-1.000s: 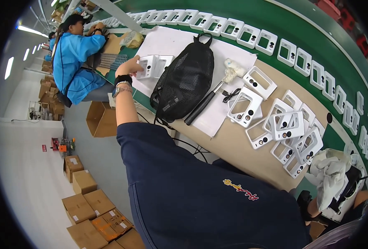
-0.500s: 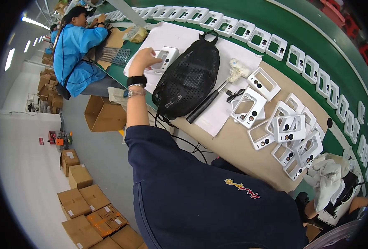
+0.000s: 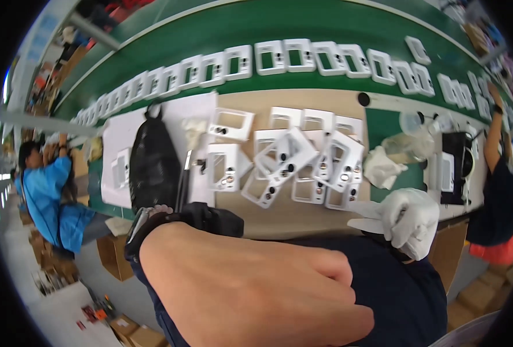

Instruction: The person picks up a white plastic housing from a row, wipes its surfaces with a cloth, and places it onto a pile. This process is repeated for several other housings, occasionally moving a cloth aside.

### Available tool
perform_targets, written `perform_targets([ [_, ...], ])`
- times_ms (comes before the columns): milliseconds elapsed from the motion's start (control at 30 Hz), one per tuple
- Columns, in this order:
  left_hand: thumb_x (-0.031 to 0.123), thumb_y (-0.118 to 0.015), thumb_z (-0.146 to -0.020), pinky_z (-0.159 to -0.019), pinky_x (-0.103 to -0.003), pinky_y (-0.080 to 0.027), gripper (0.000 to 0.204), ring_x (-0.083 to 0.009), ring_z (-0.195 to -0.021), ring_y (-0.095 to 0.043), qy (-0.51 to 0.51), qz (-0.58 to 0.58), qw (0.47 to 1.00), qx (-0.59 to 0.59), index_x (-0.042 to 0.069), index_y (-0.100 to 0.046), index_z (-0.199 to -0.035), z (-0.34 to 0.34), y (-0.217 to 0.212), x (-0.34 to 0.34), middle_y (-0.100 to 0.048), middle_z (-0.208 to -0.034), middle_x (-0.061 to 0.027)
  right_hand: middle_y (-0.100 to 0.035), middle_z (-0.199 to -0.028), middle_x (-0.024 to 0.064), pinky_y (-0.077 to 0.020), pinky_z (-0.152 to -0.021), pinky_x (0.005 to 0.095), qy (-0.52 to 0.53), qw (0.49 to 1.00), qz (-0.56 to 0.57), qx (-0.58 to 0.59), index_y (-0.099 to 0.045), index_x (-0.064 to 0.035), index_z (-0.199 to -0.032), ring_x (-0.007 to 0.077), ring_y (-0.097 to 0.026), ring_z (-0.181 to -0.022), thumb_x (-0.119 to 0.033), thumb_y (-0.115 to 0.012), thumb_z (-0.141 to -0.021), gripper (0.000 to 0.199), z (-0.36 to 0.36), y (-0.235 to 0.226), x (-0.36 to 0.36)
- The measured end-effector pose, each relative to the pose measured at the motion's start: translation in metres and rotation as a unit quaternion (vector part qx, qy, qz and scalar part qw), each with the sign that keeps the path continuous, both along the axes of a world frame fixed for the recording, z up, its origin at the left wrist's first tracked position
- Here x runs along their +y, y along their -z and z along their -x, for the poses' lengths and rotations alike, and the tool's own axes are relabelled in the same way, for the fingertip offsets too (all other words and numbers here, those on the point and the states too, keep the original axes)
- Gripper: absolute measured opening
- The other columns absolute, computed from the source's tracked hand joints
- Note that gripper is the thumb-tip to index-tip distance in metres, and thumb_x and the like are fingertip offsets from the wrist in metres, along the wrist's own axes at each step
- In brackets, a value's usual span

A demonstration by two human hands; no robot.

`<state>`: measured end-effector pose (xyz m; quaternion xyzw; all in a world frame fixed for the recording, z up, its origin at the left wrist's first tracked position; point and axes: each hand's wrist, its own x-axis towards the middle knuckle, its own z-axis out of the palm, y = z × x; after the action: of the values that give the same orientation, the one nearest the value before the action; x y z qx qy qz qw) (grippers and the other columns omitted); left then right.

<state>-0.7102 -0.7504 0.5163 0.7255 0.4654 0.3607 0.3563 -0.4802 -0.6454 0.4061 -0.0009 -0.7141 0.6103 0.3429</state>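
My bare left hand [image 3: 256,283] fills the near foreground, its back toward me and its fingers curled under. Whatever they hold, if anything, is hidden. A black band [image 3: 144,231] and a small black box [image 3: 216,220] sit at that wrist. My right hand [image 3: 410,222], in a white glove, is at the table's near edge, two fingers stretched left and apart, with nothing seen between them. Beyond both hands lies a loose pile of white plastic frames [image 3: 291,156], each with a rectangular opening and dark round spots. Another white frame [image 3: 120,168] lies on the white sheet at left.
A black mesh bag [image 3: 155,156] stands beside a black-handled tool [image 3: 184,182]. Rows of white frames line the green surface [image 3: 303,26] behind. At right are a crumpled white cloth [image 3: 384,168] and a black tray [image 3: 458,165]. One person [image 3: 45,191] in blue sits left; another's arm [image 3: 493,141] reaches in right.
My left hand has left the white frame on the sheet and come back close in front of me. The view has swung right, and my gloved right hand now shows nearer the middle.
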Motion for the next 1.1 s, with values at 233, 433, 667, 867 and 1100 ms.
perform_targets([
  [233,0.019,-0.052,-0.078,-0.061,-0.023,-0.042,0.021,-0.0123,-0.068,-0.054,0.095,-0.091,0.989,0.073,-0.001,-0.058,-0.084,0.007,0.042,0.131,-0.056,-0.071,-0.0047,-0.050,-0.058,0.0049,-0.0363,-0.040,0.0234,-0.004,0.986,0.161,-0.045,-0.049,-0.0055,-0.064,0.0126,-0.046,-0.045,-0.017,-0.047,-0.082,0.021,-0.039,0.038,0.031],
  [433,0.028,-0.060,-0.065,-0.083,-0.048,-0.037,0.045,-0.0360,-0.105,-0.040,-0.347,0.167,0.743,0.548,0.012,-0.054,-0.106,0.156,0.190,0.241,-0.041,-0.115,-0.0190,-0.049,-0.058,0.0053,-0.0341,-0.037,0.0210,-0.052,0.966,0.215,-0.133,-0.047,-0.0030,-0.063,0.0103,-0.047,-0.047,-0.015,-0.044,-0.082,0.023,-0.045,0.033,0.036],
  [667,0.019,-0.058,-0.068,-0.068,-0.039,-0.044,0.036,-0.0301,-0.087,-0.052,-0.339,-0.050,0.828,0.443,0.014,-0.050,-0.103,0.158,0.241,0.223,-0.049,-0.106,-0.0157,-0.049,-0.055,0.0056,-0.0365,-0.036,0.0216,0.093,0.894,0.343,-0.273,-0.053,0.0004,-0.071,0.0127,-0.050,-0.046,-0.014,-0.047,-0.083,0.020,-0.038,0.001,0.023],
  [867,0.006,-0.053,-0.071,-0.057,-0.024,-0.043,0.029,-0.0176,-0.063,-0.053,-0.350,-0.162,0.920,0.063,0.005,-0.046,-0.099,0.041,0.121,0.143,-0.056,-0.079,-0.0100,-0.053,-0.072,0.0078,-0.0405,-0.041,0.0240,0.225,0.973,-0.013,-0.049,-0.054,0.0021,-0.091,0.0157,-0.052,-0.051,-0.013,-0.054,-0.077,0.021,-0.011,-0.009,0.033],
  [1100,0.004,-0.048,-0.070,-0.056,-0.022,-0.043,0.027,-0.0154,-0.058,-0.052,-0.239,-0.133,0.962,0.003,0.000,-0.047,-0.097,-0.055,0.108,0.038,-0.053,-0.073,-0.0055,-0.053,-0.100,0.0092,-0.0454,-0.062,0.0298,0.222,0.886,-0.353,-0.201,-0.053,-0.0005,-0.100,0.0211,-0.058,-0.071,-0.020,-0.062,-0.065,0.040,0.057,-0.021,0.017],
])
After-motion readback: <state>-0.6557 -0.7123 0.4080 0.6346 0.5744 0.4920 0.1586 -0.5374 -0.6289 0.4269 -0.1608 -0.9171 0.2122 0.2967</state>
